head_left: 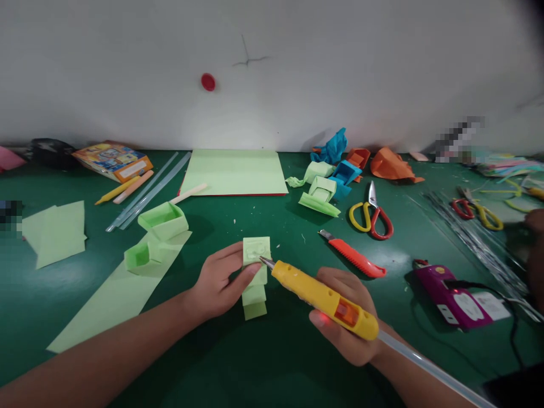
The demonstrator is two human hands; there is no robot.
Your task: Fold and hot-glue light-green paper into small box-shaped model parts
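My left hand [225,280] pinches a folded light-green paper strip [256,249], whose lower end hangs in stepped folds over the table. Clear glue is spread on its top panel. A yellow hot glue gun [314,292] is gripped in my right hand [348,317], its metal nozzle at the glued panel. From its rear runs a long clear glue stick [429,365]. Left of my hands, a green folded paper box [164,221] and a smaller paper piece [140,256] stand on a long green paper strip [106,306].
Right of centre lie a red utility knife [357,258], scissors [372,215] and folded paper pieces [323,190]. A purple power box [453,294] with a cable sits farther right, near bundled wires [476,241]. A green sheet [233,173] lies at the back; a person's hand shows at the right edge.
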